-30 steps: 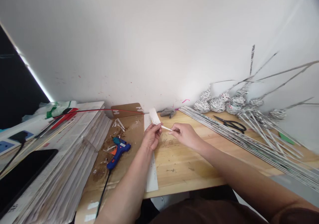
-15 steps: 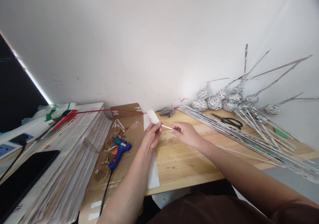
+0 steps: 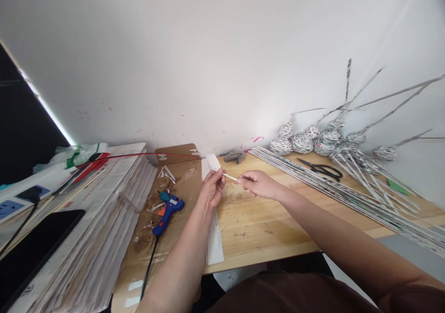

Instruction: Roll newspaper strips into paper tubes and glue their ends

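Note:
Between my two hands runs a thin white paper tube (image 3: 230, 177), tilted slightly down to the right. My left hand (image 3: 212, 188) pinches its left end between thumb and fingers. At the other end, the fingertips of my right hand (image 3: 259, 184) are closed on it. Beneath my left hand and forearm lies a white paper strip (image 3: 215, 245), partly covered by them. A blue glue gun (image 3: 168, 213) rests on brown cardboard (image 3: 184, 190) to the left of my left hand.
Stacked newspaper sheets (image 3: 114, 215) stand at the left, with a black phone (image 3: 45, 236) and a power strip (image 3: 21, 201) on top. At right lie long paper tubes (image 3: 323, 188), scissors (image 3: 323, 169) and woven paper gourds (image 3: 302, 142). A grey cloth-like lump (image 3: 234, 156) sits by the wall.
My right hand has shifted very slightly, still pinching the tube. My left hand keeps its hold. The whole view has moved a little, so the gourds and tubes appear farther right.

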The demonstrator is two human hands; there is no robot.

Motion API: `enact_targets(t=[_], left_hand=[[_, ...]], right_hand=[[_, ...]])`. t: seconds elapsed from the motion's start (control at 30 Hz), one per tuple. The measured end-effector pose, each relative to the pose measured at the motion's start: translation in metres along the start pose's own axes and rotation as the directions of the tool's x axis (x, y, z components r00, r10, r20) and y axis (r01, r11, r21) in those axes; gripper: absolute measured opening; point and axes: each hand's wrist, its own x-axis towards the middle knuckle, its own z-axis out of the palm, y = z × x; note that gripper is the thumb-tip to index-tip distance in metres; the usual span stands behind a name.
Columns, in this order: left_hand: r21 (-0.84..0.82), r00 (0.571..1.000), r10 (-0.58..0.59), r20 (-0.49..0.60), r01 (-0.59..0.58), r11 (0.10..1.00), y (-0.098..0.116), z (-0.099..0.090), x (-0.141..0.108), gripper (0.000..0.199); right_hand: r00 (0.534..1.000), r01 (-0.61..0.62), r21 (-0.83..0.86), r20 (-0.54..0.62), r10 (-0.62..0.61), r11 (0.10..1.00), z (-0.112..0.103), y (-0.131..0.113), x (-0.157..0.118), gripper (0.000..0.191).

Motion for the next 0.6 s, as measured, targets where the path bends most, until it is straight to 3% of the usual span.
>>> enact_targets(t=[0.13, 0.2, 0.33, 0.5, 0.6], left_hand=[[-0.007, 1.0, 0.012, -0.014, -0.012, 1.0, 0.0018, -0.0001, 0.0006, 0.013], [-0.006, 1.0, 0.015, -0.014, -0.015, 1.0, 0.0025, 0.0001, 0.0005, 0.01], [-0.001, 1.0, 0.012, -0.007, -0.012, 1.0, 0.0022, 0.0009, 0.0001, 0.004], [0.005, 1.0, 0.011, -0.019, -0.011, 1.0, 0.0017, 0.0017, 0.0001, 0.006], [0.005, 1.0, 0.015, -0.022, -0.015, 1.0, 0.002, 0.0016, 0.0005, 0.005]], right_hand=[[0.965, 0.152, -0.216, -0.179, -0.192, 0.964, 0.0019, -0.0013, -0.0007, 0.022], [0.977, 0.119, -0.22, -0.146, -0.153, 0.968, 0.0012, -0.0009, -0.0008, 0.027], [0.999, -0.035, -0.029, 0.023, 0.035, 0.999, 0.0001, 0.0014, 0.0005, 0.031], [0.973, 0.129, -0.197, -0.166, -0.163, 0.972, 0.0027, -0.0001, 0.0028, 0.02], [0.986, 0.093, -0.2, -0.121, -0.119, 0.975, 0.0027, 0.0004, 0.0052, 0.025]])
